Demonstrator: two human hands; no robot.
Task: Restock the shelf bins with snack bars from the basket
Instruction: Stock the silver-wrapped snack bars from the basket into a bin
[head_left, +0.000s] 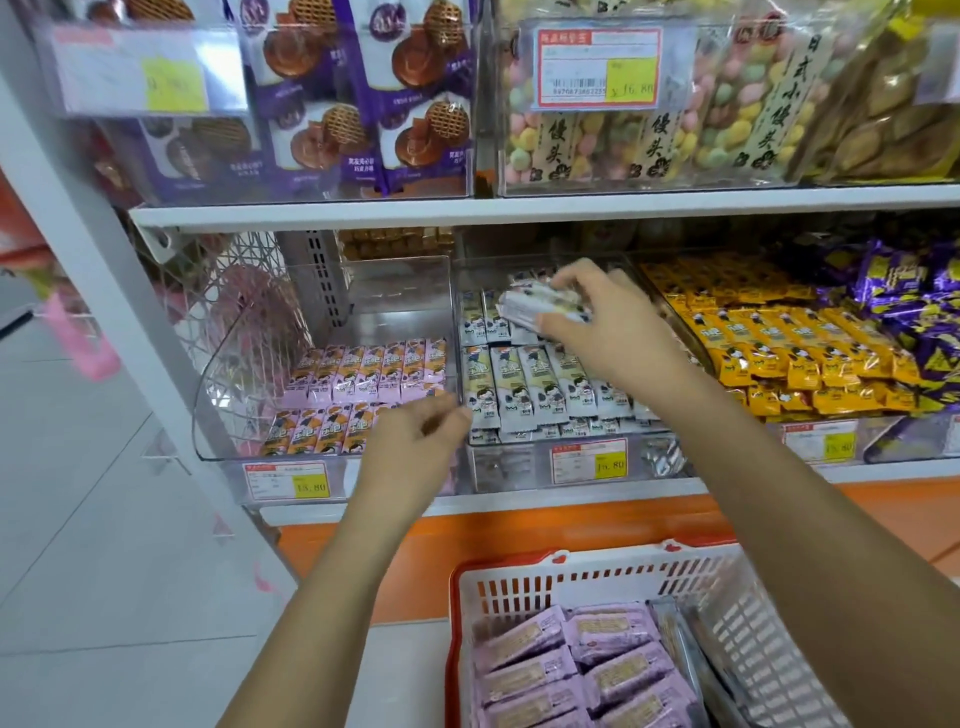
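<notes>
stocking in progress: right hand (608, 317) is gripping a bundle of white snack bars (535, 306) over the rear row of the middle bin (498, 467); left hand (415, 436) is hovering loosely curled, empty. next, seemingly, lowering them flat, aligned.

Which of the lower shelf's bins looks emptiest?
The pink-bar bin on the left: its back half is bare, while the white-bar bin and yellow-bar bin are fuller.
</notes>
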